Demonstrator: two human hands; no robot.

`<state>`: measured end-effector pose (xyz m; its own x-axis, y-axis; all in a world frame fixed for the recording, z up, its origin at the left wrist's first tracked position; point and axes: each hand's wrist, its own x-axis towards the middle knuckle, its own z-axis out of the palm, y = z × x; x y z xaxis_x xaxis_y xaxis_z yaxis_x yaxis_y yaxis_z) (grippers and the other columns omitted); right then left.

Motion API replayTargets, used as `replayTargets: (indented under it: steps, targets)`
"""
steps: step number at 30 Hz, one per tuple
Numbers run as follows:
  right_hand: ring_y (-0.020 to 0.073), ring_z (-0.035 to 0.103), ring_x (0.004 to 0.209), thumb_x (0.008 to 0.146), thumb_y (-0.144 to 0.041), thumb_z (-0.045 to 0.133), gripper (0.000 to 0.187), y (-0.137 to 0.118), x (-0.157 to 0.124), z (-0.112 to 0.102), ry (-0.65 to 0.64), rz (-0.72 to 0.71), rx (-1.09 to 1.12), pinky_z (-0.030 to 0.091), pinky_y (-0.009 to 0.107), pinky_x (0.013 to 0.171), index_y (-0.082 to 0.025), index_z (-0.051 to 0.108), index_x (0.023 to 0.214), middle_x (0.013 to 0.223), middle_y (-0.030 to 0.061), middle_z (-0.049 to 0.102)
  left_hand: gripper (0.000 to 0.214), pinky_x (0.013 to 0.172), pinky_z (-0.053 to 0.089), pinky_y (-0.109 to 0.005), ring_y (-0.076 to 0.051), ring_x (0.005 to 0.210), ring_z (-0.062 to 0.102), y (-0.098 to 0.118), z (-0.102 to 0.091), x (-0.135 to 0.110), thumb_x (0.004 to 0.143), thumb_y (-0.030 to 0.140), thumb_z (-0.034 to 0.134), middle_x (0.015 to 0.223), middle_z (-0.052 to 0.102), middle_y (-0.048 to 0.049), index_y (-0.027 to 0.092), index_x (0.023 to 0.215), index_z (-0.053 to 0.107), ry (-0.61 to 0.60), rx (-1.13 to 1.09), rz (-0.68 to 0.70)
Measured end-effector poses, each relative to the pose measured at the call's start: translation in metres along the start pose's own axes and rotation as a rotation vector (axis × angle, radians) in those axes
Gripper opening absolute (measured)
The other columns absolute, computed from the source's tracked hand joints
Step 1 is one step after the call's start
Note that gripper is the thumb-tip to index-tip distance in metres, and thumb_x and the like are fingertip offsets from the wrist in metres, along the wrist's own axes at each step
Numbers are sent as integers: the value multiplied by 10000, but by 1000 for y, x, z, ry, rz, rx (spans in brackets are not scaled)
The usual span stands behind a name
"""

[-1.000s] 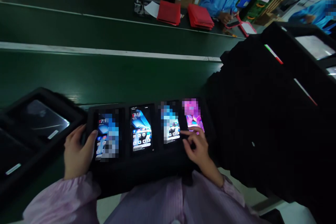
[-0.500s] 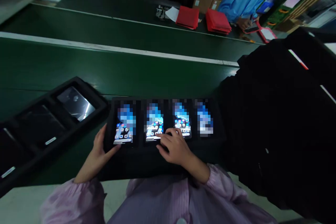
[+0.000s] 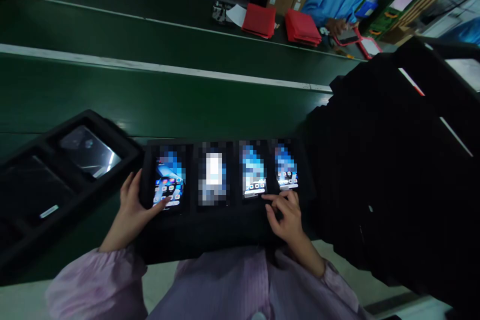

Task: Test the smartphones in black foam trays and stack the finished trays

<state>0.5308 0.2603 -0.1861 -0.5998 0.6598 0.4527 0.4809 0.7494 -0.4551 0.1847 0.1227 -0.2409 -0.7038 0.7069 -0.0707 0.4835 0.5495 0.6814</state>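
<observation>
A black foam tray (image 3: 225, 227) lies in front of me with several lit phones standing side by side in its slots. My left hand (image 3: 131, 212) grips the tray's left edge, its thumb resting on the screen of the leftmost phone (image 3: 167, 184). My right hand (image 3: 287, 215) hovers with curled fingers, its index fingertip touching near the bottom of the third phone (image 3: 254, 176), just below the rightmost phone (image 3: 286, 171). The second phone (image 3: 213, 179) shows a white screen.
Another black tray (image 3: 56, 170) with dark, face-down phones lies at the left. A tall stack of black trays (image 3: 393, 170) rises at the right. A green conveyor belt (image 3: 150, 95) runs behind. A person in blue works at red trays (image 3: 302, 27) far back.
My right hand has moved from the second and third phones rightward to the gap under the third and rightmost phones. The second phone's screen has turned white. My left hand stays on the tray's edge.
</observation>
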Motion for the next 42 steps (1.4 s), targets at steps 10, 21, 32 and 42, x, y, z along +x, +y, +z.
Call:
replayTargets:
  steps: [10, 21, 32, 42]
  targets:
    - [246, 588, 858, 952, -216, 583, 225, 8, -9, 3, -134, -5, 2, 465, 436, 802, -259, 611, 733, 943, 6, 811, 1036, 1269, 239, -563, -373, 1564, 276, -4, -7, -1, 701, 751, 565, 1613, 368, -182, 187, 1550, 374, -31, 45, 1]
    - [251, 618, 882, 994, -237, 592, 136, 11, 2, 8, -65, 104, -64, 480, 423, 833, -254, 726, 1007, 830, 8, 790, 1270, 1246, 276, -607, -437, 1558, 251, -31, -7, 0, 560, 816, 619, 1587, 415, -195, 170, 1601, 281, -102, 92, 36]
    - [183, 601, 674, 1002, -187, 565, 249, 47, -31, -43, 227, 271, -250, 485, 347, 661, -242, 785, 899, 801, 18, 784, 1535, 1269, 180, -571, -440, 1583, 187, 16, -9, 8, 393, 922, 546, 1669, 281, -288, 9, 1598, 282, -90, 138, -114]
    - [214, 596, 729, 997, -200, 551, 277, 46, -35, -40, 121, 276, -225, 522, 365, 678, -253, 780, 851, 818, 30, 796, 1540, 1234, 251, -614, -461, 1561, 247, 4, -3, 10, 362, 915, 607, 1682, 287, -250, 95, 1625, 286, -21, 176, -114]
